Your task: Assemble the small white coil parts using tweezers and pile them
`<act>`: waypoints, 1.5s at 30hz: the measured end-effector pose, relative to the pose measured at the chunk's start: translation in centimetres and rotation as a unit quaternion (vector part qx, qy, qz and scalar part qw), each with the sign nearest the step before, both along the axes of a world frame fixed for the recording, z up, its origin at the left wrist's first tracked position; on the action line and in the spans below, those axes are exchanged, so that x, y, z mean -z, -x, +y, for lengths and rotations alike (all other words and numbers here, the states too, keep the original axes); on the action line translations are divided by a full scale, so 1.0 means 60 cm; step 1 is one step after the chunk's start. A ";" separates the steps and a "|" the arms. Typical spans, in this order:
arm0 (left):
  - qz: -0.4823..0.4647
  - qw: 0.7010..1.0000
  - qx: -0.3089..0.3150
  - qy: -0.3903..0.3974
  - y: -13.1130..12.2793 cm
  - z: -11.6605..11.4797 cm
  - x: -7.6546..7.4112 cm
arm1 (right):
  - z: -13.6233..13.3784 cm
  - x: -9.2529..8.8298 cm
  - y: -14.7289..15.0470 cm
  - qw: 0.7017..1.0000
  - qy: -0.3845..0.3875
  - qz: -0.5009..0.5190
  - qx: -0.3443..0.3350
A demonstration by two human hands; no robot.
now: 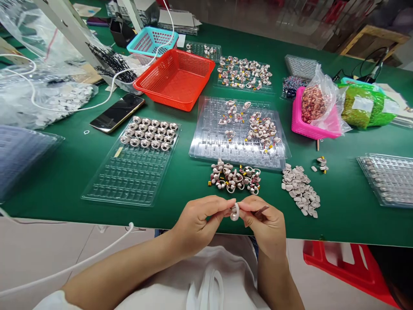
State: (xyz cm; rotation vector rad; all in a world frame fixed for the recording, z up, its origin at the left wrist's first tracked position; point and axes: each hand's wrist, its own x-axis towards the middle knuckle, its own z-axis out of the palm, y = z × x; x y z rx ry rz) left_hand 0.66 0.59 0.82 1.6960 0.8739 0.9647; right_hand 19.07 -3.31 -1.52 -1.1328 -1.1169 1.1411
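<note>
Between my two hands, at the table's front edge, is a small beige C-shaped clip-on earbud piece (236, 212) with a round silvery end. My left hand (199, 221) pinches it from the left with thumb and forefinger. From the right, the fingertips of my right hand (267, 226) grip the same piece. A thin dark brown stick (260, 211) also lies in the right hand's fingers; its kind is unclear. Just beyond my hands sits a pile of similar earbud pieces (235, 176) with yellow-tabbed parts. Right of it is a heap of small beige covers (301, 191).
At left, a clear tray (125, 181) carries rows of earbud pieces, with a phone (118, 113) behind it. Stacked clear trays (206, 133) bear loose pieces in the middle. Beyond stand a red basket (174, 82) and a pink basket (298, 122). A white cable (97, 258) hangs at front left.
</note>
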 end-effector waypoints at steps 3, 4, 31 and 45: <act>0.001 1.000 0.003 -0.004 0.000 -0.001 0.000 | -0.001 0.003 -0.002 1.000 -0.004 0.002 -0.001; 0.004 1.000 0.004 -0.002 0.000 -0.002 -0.001 | -0.002 0.003 -0.002 1.000 -0.004 0.001 -0.003; 0.004 1.000 -0.016 -0.025 0.001 -0.009 -0.004 | -0.005 -0.008 -0.006 0.992 0.058 -0.087 -0.069; -0.103 0.926 0.042 0.362 0.011 0.015 -0.017 | -0.001 -0.010 0.003 0.990 -0.012 -0.128 -0.065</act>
